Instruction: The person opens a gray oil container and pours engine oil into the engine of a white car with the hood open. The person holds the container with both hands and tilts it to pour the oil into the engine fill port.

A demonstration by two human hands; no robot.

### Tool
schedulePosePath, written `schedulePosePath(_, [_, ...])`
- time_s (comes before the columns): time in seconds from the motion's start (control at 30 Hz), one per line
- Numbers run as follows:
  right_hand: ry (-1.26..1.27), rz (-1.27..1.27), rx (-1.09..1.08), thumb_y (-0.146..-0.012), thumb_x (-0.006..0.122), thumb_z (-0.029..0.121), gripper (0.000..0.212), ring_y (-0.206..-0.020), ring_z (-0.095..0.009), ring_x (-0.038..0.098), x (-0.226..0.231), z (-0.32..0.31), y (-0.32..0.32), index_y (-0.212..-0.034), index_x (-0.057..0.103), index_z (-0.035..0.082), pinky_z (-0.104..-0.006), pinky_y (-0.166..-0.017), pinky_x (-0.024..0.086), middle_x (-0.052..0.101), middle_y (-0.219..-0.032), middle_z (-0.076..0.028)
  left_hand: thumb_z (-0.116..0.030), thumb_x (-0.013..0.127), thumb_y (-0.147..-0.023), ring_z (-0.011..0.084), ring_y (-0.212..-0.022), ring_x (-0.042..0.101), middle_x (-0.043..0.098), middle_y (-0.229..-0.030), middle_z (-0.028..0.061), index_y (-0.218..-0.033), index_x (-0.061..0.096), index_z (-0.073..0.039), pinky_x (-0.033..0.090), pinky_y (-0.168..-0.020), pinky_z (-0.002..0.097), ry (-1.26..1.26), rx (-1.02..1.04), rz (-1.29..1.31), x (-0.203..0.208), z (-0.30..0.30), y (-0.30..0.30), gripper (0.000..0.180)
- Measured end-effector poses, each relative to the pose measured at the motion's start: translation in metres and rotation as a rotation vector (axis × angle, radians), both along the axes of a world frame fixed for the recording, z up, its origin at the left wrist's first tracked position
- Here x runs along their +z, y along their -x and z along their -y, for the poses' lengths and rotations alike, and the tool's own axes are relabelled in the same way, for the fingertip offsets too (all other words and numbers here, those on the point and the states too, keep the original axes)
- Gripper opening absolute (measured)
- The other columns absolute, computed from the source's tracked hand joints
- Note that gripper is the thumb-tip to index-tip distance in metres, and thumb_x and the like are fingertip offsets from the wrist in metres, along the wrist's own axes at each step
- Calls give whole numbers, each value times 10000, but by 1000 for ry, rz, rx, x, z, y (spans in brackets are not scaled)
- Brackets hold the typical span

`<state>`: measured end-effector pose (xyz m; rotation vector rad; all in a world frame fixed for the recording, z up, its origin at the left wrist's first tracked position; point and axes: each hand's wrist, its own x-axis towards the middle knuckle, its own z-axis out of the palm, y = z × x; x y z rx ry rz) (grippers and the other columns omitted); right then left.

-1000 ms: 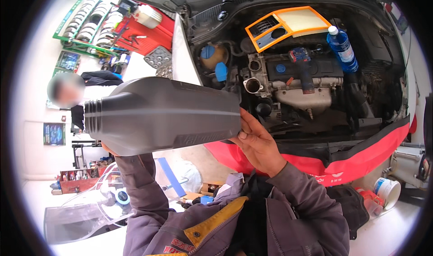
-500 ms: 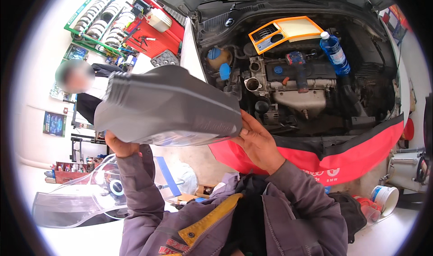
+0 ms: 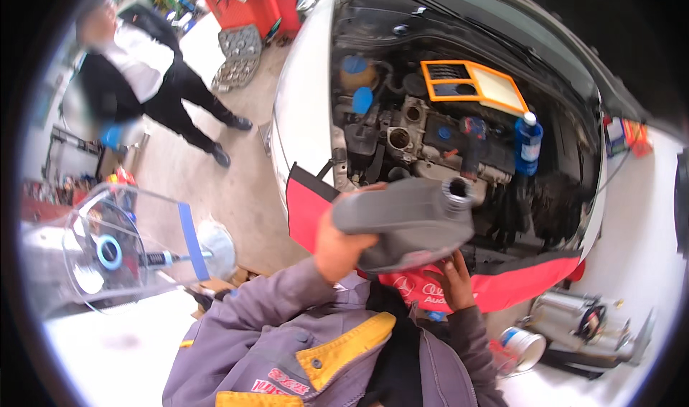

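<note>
A dark grey plastic oil jug [image 3: 402, 224] hangs in front of the engine bay, tilted, with its uncapped neck toward the right and the engine. My left hand [image 3: 339, 243] is closed round the jug's left end, some of its fingers hidden behind it. Under the right end, my right hand [image 3: 456, 281] holds the jug from below, its fingertips against the plastic. Beyond the jug lies the engine [image 3: 438, 138], where an open round filler hole [image 3: 400, 138] shows. The jug's contents cannot be seen.
An orange-framed air filter [image 3: 474, 84], a blue fluid bottle [image 3: 528, 145] and a cordless tool [image 3: 472, 145] rest on the engine. A red fender cover [image 3: 308, 207] drapes the car's front. Someone in dark trousers [image 3: 188, 113] stands at left, near an open tool case [image 3: 238, 55].
The jug has swung round: its neck pointed left before and now points right. It has moved rightward, and my view has shifted, bringing more of the floor and the other person into sight.
</note>
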<state>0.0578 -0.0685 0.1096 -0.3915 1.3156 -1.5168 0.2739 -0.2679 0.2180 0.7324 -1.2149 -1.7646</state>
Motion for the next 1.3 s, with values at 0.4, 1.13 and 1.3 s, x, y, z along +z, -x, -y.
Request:
schedulePosePath(0.4, [86,412,-366,-980,465,611,716,-1387,-294,410,-30,58,51,-1500,383,126,-470,-1178,288,436,-1516,-76,-48,728,-761,209,-1225,571,594,-1324,121,-1408,467,-24,433,-1048,324,0,-166,58,-64,11,74,697])
schedulePosePath(1.13, [-639,-338,-183,-954,518,613,691,-1206,-253,566,0,154,160,-1366,488,58,-446,-976,435,569,-1359,-115,-9,676,-781,98,-829,531,556,-884,-22,-919,579,-63,444,-749,287,-751,37,-173,-156,47,139,178])
schedulePosePath(1.3, [-441,-194,-125,-1050,460,359,496,-1208,-238,559,-24,149,148,-1394,459,1,-342,-1030,420,582,-1324,-127,-6,668,-787,115,-852,552,568,-896,-7,-922,581,-64,458,-758,298,-857,75,-227,-172,42,149,170])
